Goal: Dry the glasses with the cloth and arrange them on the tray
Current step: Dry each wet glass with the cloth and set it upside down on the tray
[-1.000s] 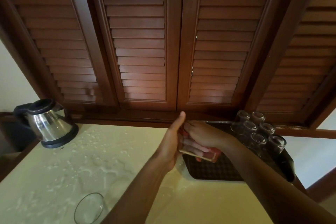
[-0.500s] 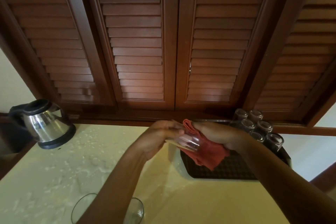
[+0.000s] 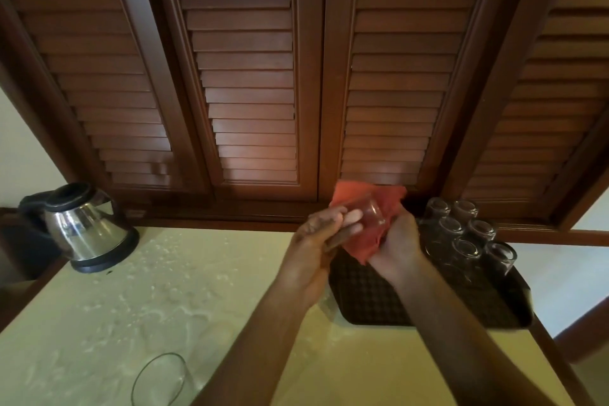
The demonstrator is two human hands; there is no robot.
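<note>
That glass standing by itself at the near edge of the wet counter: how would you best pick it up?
Take the lone glass round its side wall, coming from above and the right, where the left forearm already passes. It stands upright with its open rim up, so fingers can wrap the wall. The counter around it is wet, so a full wrap seems safer than a pinch on the rim.

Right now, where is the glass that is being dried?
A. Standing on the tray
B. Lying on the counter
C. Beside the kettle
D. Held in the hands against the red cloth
D: the left hand holds the glass against the red cloth, which the right hand grips, above the tray.
</note>
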